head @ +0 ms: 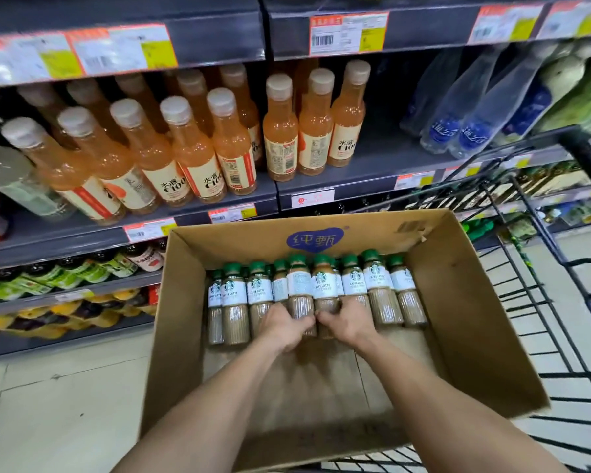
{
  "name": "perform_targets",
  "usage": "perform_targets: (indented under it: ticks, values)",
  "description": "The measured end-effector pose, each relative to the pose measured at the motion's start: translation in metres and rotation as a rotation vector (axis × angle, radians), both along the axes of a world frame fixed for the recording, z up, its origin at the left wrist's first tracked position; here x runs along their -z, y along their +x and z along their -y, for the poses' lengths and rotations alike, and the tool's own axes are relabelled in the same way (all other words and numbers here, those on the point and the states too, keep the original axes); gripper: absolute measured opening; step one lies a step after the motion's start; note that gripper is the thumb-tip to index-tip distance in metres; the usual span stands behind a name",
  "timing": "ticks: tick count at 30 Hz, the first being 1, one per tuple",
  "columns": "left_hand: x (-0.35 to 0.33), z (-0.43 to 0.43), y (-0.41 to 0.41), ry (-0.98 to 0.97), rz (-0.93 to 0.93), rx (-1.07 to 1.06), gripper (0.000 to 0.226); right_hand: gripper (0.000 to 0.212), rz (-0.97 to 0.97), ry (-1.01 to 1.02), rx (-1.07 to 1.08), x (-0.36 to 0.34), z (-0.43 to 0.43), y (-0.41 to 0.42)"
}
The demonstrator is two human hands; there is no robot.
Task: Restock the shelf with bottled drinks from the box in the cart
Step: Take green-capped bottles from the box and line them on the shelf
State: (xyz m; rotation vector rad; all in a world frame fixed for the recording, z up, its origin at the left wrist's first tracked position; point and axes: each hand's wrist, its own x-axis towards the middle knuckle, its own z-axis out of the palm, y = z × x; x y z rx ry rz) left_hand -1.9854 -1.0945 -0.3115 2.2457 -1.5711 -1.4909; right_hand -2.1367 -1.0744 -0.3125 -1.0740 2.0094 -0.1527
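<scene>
Far off, the shelf (382, 158) carries orange bottles (191, 155) on the left and water bottles (471, 131) on the right, with a bare gap between them. Nearer, the box (458, 302) sits in the wire cart (580, 145). Its tall walls surround a row of latte bottles (376, 285) (green caps, white labels) at its far end. The left hand (287, 324) and right hand (347, 324), close together, each curl round the lower body of a middle bottle.

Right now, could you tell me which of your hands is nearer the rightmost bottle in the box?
Right. The right hand grips a middle bottle, left of the rightmost bottle; the left hand grips the neighbour farther left.
</scene>
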Motion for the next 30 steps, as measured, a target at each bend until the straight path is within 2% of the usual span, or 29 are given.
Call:
perform_targets:
  ticks: [4,8,12,15,21,24,27,30]
  values:
    - [-0.016,-0.02,0.017,-0.01,-0.086,-0.039,0.059,0.052,0.082,-0.049,0.083,-0.018,-0.02,0.012]
    - [-0.043,-0.037,0.035,-0.086,-0.15,-0.096,0.055,0.045,0.11,-0.134,0.108,-0.042,-0.035,0.029]
    - [-0.083,-0.043,0.06,-0.126,-0.231,-0.134,0.062,0.033,0.144,-0.25,0.106,-0.078,-0.045,0.048]
    - [-0.117,-0.044,0.079,-0.185,-0.29,-0.126,0.068,0.035,0.174,-0.331,0.097,-0.111,-0.048,0.065]
    - [-0.193,-0.035,0.118,-0.356,-0.442,-0.073,0.051,0.038,0.236,-0.491,0.064,-0.178,-0.03,0.102]
    - [-0.226,-0.031,0.14,-0.438,-0.507,-0.06,0.05,0.038,0.236,-0.57,0.053,-0.211,-0.022,0.122]
    - [-0.252,-0.025,0.162,-0.481,-0.542,-0.028,0.043,0.034,0.254,-0.631,0.039,-0.236,-0.013,0.142]
    - [-0.27,-0.015,0.186,-0.495,-0.599,-0.044,0.041,0.042,0.252,-0.661,0.021,-0.257,-0.003,0.163]
